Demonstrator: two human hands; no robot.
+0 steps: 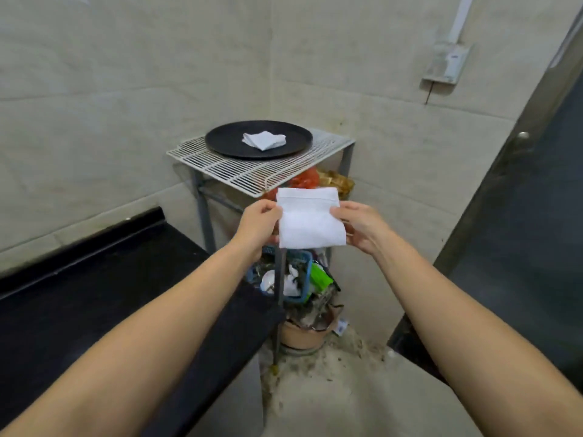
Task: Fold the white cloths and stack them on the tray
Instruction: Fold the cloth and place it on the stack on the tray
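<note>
The fingers of the left hand [259, 223] pinch the left side of a white cloth [310, 223], and the fingers of the right hand [362, 227] pinch its right side. The cloth hangs in the air between the two hands, and nothing is under it to hold it up. It looks like it is folded once or more, since it is a small, neat shape with a seam along the top, but it is hard to tell how many folds it has. Past the fingers, farther away and a bit higher, a round black tray [227, 144] sits on a white wire rack [220, 167]. One folded cloth [264, 140] lies near the middle of the tray. So one cloth looks done, and the cloth in the hands is in the middle of its folding. It may need another fold to be as small as the one on the tray. Then it has to go on top of that one. No other loose white cloths show, so it is hard to say how many are left. Below the fingers, a blue basket [301, 279] holds mixed odds and ends, with something green beside it. Under that is a tan pot [303, 337] with scraps in it. To the left of the fingers runs a black desk [94, 279].
</note>
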